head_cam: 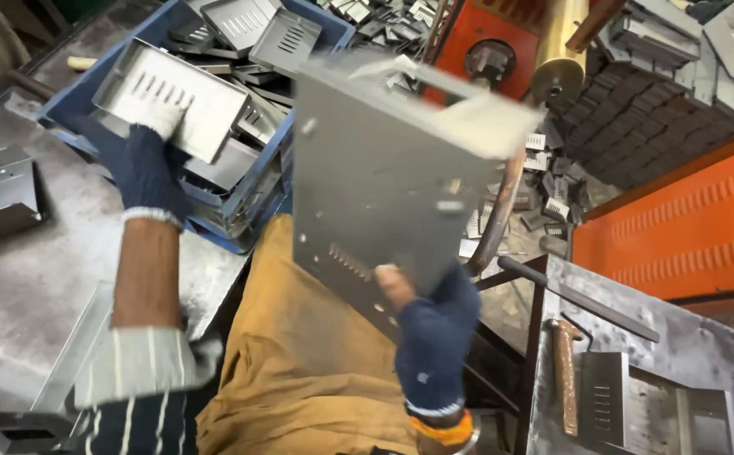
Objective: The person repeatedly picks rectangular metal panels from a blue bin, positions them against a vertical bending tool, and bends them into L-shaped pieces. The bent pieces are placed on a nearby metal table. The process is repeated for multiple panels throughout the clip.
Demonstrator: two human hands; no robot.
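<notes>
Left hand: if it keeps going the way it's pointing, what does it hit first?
The left hand points up and away, already gripping a slotted metal tray. Straight on lie more stacked trays in the blue crate, probably the first contact, though depth is unclear.

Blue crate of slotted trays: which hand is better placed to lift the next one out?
Left. The left hand already rests on a slotted tray atop the blue crate. The right hand is busy gripping the large metal panel away from the crate.

Head cam, steep down, close-up.
</notes>
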